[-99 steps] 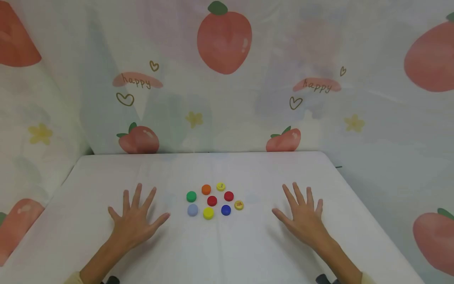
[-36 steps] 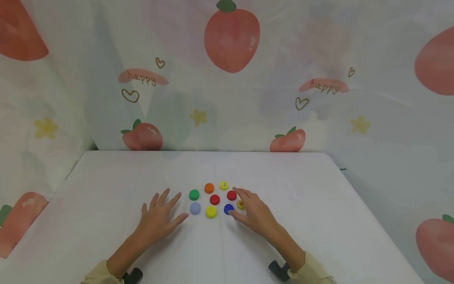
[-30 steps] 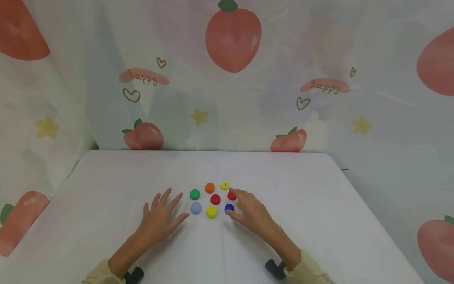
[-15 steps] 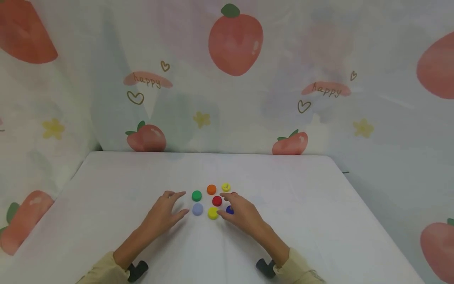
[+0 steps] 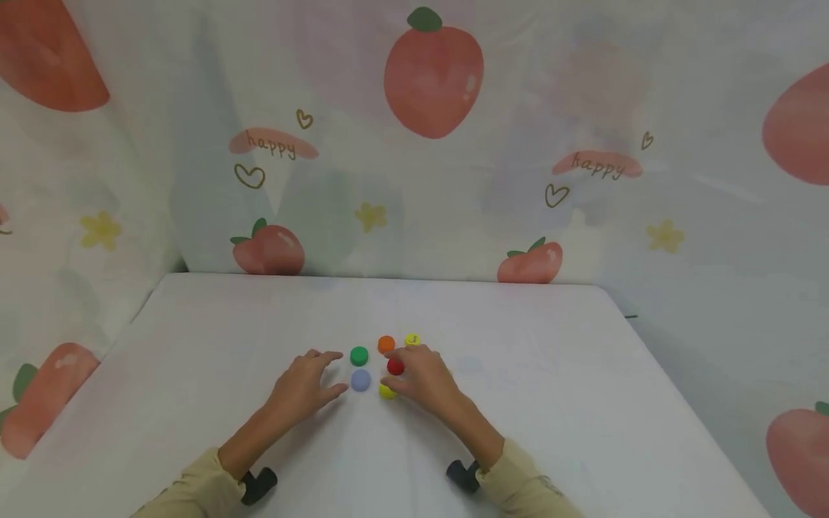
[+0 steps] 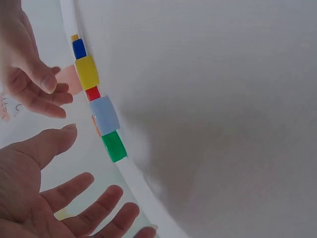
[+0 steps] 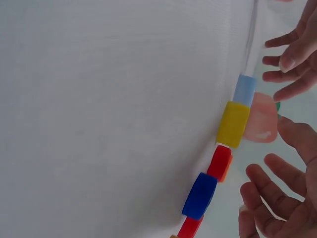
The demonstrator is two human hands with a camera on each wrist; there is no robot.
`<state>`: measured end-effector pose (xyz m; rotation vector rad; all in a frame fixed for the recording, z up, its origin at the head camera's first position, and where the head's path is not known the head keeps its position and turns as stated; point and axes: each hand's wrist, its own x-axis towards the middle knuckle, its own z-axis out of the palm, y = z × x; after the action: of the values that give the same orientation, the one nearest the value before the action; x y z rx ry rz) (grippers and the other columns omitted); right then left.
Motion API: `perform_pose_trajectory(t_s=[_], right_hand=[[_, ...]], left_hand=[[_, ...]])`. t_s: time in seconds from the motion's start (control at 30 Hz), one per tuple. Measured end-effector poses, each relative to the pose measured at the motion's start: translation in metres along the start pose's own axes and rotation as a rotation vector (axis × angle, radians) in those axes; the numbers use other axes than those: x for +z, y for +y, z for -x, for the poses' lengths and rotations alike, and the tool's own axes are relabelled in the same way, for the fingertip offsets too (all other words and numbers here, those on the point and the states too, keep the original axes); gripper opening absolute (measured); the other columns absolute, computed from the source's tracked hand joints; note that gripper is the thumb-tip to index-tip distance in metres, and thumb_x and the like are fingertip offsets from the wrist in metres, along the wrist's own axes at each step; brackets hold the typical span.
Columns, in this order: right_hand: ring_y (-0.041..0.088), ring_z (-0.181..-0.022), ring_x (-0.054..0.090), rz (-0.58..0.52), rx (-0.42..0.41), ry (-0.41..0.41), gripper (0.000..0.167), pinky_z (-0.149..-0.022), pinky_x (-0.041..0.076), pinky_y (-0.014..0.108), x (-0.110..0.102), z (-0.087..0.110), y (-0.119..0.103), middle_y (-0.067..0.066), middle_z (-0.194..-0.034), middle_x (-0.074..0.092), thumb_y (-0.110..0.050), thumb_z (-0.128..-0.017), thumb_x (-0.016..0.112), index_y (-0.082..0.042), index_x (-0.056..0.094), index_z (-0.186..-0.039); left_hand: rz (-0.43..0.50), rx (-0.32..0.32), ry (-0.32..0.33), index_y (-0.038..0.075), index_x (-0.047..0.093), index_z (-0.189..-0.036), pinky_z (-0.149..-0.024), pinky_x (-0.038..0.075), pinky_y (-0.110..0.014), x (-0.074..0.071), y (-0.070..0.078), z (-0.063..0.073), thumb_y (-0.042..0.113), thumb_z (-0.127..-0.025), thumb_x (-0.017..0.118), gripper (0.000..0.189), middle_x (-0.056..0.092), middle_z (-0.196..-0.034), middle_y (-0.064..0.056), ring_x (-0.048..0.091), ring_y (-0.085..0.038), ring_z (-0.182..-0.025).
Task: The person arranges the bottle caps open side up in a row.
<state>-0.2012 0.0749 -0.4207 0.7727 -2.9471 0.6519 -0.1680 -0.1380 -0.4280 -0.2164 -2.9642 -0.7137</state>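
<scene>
Small round plastic caps lie in a loose cluster mid-table. My left hand [image 5: 302, 386] hovers left of the green cap [image 5: 359, 356] and the pale blue cap [image 5: 360, 380], thumb and fingers spread apart, holding nothing. Above the cluster's right part is my right hand [image 5: 424, 375], fingers loosely bent and apart from the caps. It partly covers the yellow cap [image 5: 387, 391] and the red cap [image 5: 396, 367]. An orange cap [image 5: 386, 344] and a yellow marked cap [image 5: 412, 339] show behind it. The dark blue cap [image 7: 200, 196], hidden in the head view, appears in the right wrist view.
A white cloth [image 5: 272, 309] covers the table. Behind it and at both sides hangs a curtain printed with peaches [image 5: 434, 83]. Black devices [image 5: 259, 486] sit at the wrists beside the beige sleeves [image 5: 201, 483].
From wide apart, both hands have come inward to the caps. My right hand has moved left over the cluster, covering the dark blue cap and others. The caps have stayed put on the table.
</scene>
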Motion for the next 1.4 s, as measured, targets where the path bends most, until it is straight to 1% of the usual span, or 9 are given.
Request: perform_pose_trajectory(t_s=[0.17,0.27,0.4,0.5,0.67,0.9,1.07,1.17,1.4], right_hand=[[0.017,-0.093,0.054,0.001,-0.043,-0.008,0.038,-0.075,0.037,0.035,0.003,-0.007,-0.007,0.003,-0.102,0.063,-0.033,-0.08,0.075,-0.013,0.068,-0.112],[0.016,-0.088,0.052,0.0,-0.063,-0.016,0.039,-0.072,0.036,0.034,0.005,-0.01,-0.01,0.004,-0.101,0.06,-0.033,-0.08,0.076,-0.013,0.068,-0.111],[0.016,-0.092,0.054,0.004,-0.049,-0.044,0.038,-0.072,0.037,0.033,0.008,-0.013,-0.011,0.003,-0.103,0.061,-0.032,-0.079,0.076,-0.013,0.068,-0.111],[0.015,-0.096,0.055,0.005,-0.023,-0.084,0.037,-0.074,0.036,0.032,0.012,-0.016,-0.011,0.0,-0.104,0.063,-0.031,-0.079,0.077,-0.014,0.067,-0.111],[0.014,-0.093,0.055,-0.006,0.0,-0.128,0.037,-0.075,0.035,0.032,0.018,-0.018,-0.014,-0.003,-0.099,0.063,-0.031,-0.08,0.076,-0.014,0.067,-0.111],[0.014,-0.091,0.055,0.024,-0.025,-0.151,0.036,-0.075,0.035,0.032,0.018,-0.021,-0.017,-0.004,-0.095,0.065,-0.03,-0.079,0.077,-0.013,0.068,-0.109],[0.011,-0.087,0.055,0.032,-0.036,-0.178,0.035,-0.078,0.042,0.027,0.016,-0.024,-0.019,-0.004,-0.095,0.065,-0.027,-0.078,0.078,-0.013,0.068,-0.109],[0.01,-0.081,0.053,0.031,-0.055,-0.2,0.034,-0.073,0.046,0.021,0.018,-0.026,-0.02,-0.003,-0.092,0.062,-0.025,-0.079,0.078,-0.012,0.068,-0.109],[0.008,-0.077,0.052,0.064,-0.076,-0.191,0.034,-0.071,0.046,0.017,0.023,-0.029,-0.018,-0.003,-0.088,0.061,-0.023,-0.078,0.078,-0.01,0.068,-0.108]], left_hand=[[0.096,-0.011,-0.057,0.006,0.064,-0.113,-0.064,0.049,-0.03,0.004,0.0,-0.004,0.02,-0.076,0.08,0.043,0.06,-0.086,-0.006,0.055,-0.018,-0.077],[0.136,-0.004,-0.066,0.004,0.064,-0.112,-0.06,0.047,-0.027,0.006,0.0,-0.008,0.017,-0.075,0.08,0.042,0.059,-0.081,-0.004,0.052,-0.015,-0.072],[0.185,-0.002,-0.088,0.002,0.064,-0.109,-0.056,0.046,-0.025,0.007,0.0,-0.011,0.015,-0.076,0.079,0.039,0.057,-0.075,-0.001,0.05,-0.013,-0.064],[0.21,-0.015,-0.128,0.001,0.065,-0.107,-0.052,0.044,-0.025,0.007,0.0,-0.012,0.013,-0.077,0.078,0.036,0.054,-0.07,0.0,0.048,-0.012,-0.059],[0.209,-0.035,-0.189,0.0,0.066,-0.105,-0.051,0.042,-0.025,0.006,-0.003,-0.012,0.012,-0.078,0.077,0.032,0.053,-0.067,0.0,0.047,-0.013,-0.057],[0.222,-0.04,-0.24,-0.003,0.067,-0.103,-0.052,0.042,-0.025,0.005,-0.002,-0.016,0.01,-0.078,0.075,0.029,0.055,-0.066,0.0,0.048,-0.013,-0.057],[0.213,-0.044,-0.261,-0.004,0.067,-0.102,-0.053,0.042,-0.024,0.006,0.001,-0.018,0.01,-0.079,0.075,0.028,0.056,-0.067,0.001,0.048,-0.012,-0.058],[0.205,-0.054,-0.268,-0.004,0.068,-0.101,-0.053,0.043,-0.025,0.005,0.003,-0.018,0.01,-0.079,0.075,0.028,0.056,-0.067,0.0,0.048,-0.012,-0.059],[0.214,-0.049,-0.281,-0.005,0.068,-0.099,-0.054,0.042,-0.025,0.006,0.006,-0.019,0.008,-0.077,0.076,0.027,0.056,-0.066,0.0,0.048,-0.012,-0.059]])
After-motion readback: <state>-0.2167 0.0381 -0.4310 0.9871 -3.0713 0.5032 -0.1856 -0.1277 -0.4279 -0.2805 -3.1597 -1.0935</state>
